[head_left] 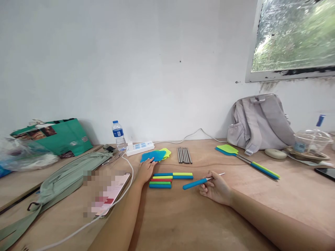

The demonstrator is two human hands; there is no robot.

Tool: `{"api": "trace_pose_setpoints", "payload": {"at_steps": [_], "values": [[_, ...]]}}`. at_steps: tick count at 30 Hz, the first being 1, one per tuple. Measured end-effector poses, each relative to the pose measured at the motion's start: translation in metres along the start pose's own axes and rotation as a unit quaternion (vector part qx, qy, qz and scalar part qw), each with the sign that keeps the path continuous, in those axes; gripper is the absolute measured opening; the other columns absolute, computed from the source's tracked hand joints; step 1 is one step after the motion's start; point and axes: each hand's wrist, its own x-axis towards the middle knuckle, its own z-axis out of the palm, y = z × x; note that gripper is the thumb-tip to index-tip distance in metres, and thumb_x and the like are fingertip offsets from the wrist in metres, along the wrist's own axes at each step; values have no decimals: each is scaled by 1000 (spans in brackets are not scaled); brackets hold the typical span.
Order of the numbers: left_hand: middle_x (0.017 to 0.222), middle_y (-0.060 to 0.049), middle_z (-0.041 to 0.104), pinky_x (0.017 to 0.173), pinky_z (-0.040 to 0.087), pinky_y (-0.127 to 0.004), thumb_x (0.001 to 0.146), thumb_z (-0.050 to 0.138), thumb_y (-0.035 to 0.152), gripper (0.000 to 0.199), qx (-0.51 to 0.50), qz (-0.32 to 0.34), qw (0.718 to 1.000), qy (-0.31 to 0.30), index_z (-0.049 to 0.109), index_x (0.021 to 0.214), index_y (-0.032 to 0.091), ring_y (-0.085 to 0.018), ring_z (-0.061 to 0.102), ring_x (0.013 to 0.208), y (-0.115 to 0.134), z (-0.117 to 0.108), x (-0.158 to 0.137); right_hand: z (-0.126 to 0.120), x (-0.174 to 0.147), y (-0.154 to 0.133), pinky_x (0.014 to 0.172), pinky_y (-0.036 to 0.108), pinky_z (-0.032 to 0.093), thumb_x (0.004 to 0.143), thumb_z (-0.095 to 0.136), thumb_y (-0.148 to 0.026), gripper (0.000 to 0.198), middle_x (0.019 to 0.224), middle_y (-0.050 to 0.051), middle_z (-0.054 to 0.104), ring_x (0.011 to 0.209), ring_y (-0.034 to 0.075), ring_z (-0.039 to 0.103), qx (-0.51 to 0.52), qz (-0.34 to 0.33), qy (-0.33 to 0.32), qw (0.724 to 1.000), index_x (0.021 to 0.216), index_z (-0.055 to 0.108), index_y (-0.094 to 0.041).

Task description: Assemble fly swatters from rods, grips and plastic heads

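Observation:
My right hand [216, 188] is closed around the metal rod of a blue handle [195, 183]; the bare rod tip sticks out past the fingers. My left hand [146, 171] reaches to the back left, its fingers on the near edge of a blue fly swatter head [154, 155]; the thumb is hidden. Yellow-green swatter heads [165, 153] lie under and beside the blue one. Between my hands are several coloured handles [160, 183] in blue, yellow, red and green. Behind them, several metal rods [184, 155] lie side by side. Two assembled fly swatters [243, 158] rest at the right.
A white power strip [140, 148] and a water bottle [119, 136] stand at the back. A charging phone [115, 195], a green strap bag [70, 174] and a green bag [68, 136] are left. A grey backpack [261, 122] and a plastic cup [311, 141] are right.

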Motion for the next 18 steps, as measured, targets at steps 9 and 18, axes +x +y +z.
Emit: {"api": "trace_pose_setpoints", "payload": {"at_steps": [9, 18], "values": [[122, -7, 53, 100, 27, -38, 87, 26, 33, 42, -14, 26, 999, 36, 60, 107, 17, -20, 44, 115, 6, -6, -1, 3, -1, 0, 52, 25, 33, 65, 39, -29, 36, 47, 6, 51, 46, 10, 41, 6, -1, 17, 1000, 35, 23, -19], [124, -9, 47, 101, 28, -35, 88, 25, 36, 43, -179, 14, 968, 177, 49, 119, 17, -18, 39, 118, 22, -20, -5, 2, -1, -1, 54, 24, 36, 64, 41, -27, 36, 37, -1, 33, 49, 12, 44, 39, -2, 26, 999, 38, 18, -20]]}}
